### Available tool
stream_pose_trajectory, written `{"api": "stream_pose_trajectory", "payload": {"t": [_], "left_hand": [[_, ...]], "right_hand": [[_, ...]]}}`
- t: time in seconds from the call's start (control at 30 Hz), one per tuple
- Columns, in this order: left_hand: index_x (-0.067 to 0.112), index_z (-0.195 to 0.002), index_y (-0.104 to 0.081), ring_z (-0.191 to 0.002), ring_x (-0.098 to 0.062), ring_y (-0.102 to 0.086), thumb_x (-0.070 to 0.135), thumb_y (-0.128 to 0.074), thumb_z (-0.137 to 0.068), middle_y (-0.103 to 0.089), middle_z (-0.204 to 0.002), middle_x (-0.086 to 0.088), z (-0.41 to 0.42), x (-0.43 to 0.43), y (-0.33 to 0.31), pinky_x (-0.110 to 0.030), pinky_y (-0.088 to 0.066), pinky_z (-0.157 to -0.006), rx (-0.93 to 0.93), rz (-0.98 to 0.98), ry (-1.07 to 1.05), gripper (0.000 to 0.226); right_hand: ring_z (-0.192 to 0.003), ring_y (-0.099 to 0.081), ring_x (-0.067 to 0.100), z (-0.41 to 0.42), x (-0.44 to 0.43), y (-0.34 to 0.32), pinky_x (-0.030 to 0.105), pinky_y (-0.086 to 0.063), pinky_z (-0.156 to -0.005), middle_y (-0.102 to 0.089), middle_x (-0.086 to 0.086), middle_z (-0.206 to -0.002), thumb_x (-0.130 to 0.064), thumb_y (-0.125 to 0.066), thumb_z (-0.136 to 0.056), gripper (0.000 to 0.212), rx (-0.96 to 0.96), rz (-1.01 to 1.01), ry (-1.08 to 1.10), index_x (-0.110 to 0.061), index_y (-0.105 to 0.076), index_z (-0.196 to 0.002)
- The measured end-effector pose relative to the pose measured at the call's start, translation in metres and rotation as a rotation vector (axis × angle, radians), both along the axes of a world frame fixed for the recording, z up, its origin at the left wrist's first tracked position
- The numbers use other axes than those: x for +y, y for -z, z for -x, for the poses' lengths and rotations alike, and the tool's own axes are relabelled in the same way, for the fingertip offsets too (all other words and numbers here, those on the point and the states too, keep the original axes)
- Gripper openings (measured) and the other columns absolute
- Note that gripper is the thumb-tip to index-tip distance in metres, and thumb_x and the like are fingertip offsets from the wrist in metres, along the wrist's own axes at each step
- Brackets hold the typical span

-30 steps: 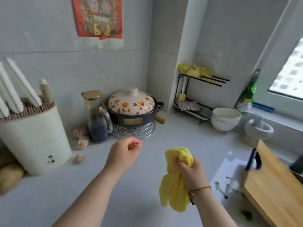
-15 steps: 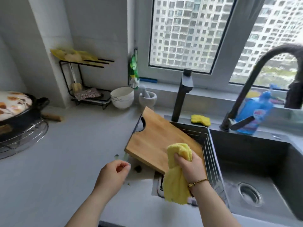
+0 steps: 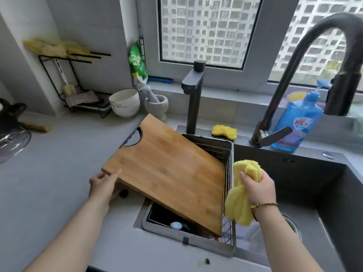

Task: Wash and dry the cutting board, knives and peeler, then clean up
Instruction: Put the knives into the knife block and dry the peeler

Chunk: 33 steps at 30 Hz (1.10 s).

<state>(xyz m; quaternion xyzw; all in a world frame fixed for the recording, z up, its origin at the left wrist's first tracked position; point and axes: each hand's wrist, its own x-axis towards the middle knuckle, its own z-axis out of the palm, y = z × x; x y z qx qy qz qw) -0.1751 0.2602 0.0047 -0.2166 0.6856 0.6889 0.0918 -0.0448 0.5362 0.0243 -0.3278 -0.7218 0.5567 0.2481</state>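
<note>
One cutting board, one cloth, two hands at the sink.
Head view: the left hand (image 3: 104,185) pinches the near left corner of the single cutting board (image 3: 167,169), thumb on top and fingers beneath. The board lies tilted over the wire basket (image 3: 227,173). To the right, the right hand (image 3: 257,185) is clenched round one yellow cloth (image 3: 239,203) above the sink (image 3: 294,173). Far side: two taps, one straight (image 3: 193,99) and one arched (image 3: 285,75), two stacked bowls (image 3: 124,103) and one sponge (image 3: 224,131).

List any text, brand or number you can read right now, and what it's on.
No text is legible.
On the blue detergent bottle: a red and white label logo, too blurred to read.
On the green bag by the window: white print, too blurred.
On the back wall of the sink: a small dark mark, too small to read.
</note>
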Motion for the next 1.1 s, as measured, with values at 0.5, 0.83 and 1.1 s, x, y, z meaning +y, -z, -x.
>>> {"api": "stream_pose_trajectory", "payload": {"t": [0.5, 0.83, 1.1], "left_hand": [[-0.001, -0.131, -0.034, -0.118, -0.024, -0.048, 0.017, -0.060, -0.087, -0.048, -0.126, -0.009, -0.001, -0.004, 0.012, -0.026, -0.035, -0.088, 0.270, 0.269, -0.082, 0.054], [0.029, -0.070, -0.046, -0.074, -0.007, -0.054, 0.047, -0.055, -0.086, -0.055, -0.075, 0.014, -0.056, 0.044, 0.008, -0.017, -0.040, -0.059, 0.276, 0.854, 0.811, 0.026], [0.020, -0.072, -0.041, -0.064, -0.012, -0.045, 0.067, -0.049, -0.079, -0.045, -0.067, 0.006, -0.059, 0.097, 0.018, -0.022, -0.029, -0.050, 0.137, 1.354, 1.271, 0.049]], "right_hand": [[-0.066, -0.047, 0.015, 0.031, -0.014, 0.039, 0.024, -0.038, -0.059, -0.051, -0.001, -0.068, -0.011, -0.058, -0.086, 0.017, -0.160, -0.133, -0.103, -0.018, -0.051, -0.072], [-0.061, -0.044, 0.010, 0.027, -0.013, 0.043, 0.020, -0.037, -0.057, -0.049, -0.002, -0.066, -0.012, -0.058, -0.086, 0.021, -0.164, -0.155, -0.114, -0.018, -0.049, -0.068], [-0.065, -0.046, 0.014, 0.021, -0.013, 0.046, 0.019, -0.038, -0.059, -0.050, 0.000, -0.068, -0.012, -0.057, -0.087, 0.015, -0.155, -0.145, -0.139, -0.013, -0.051, -0.073]]}}
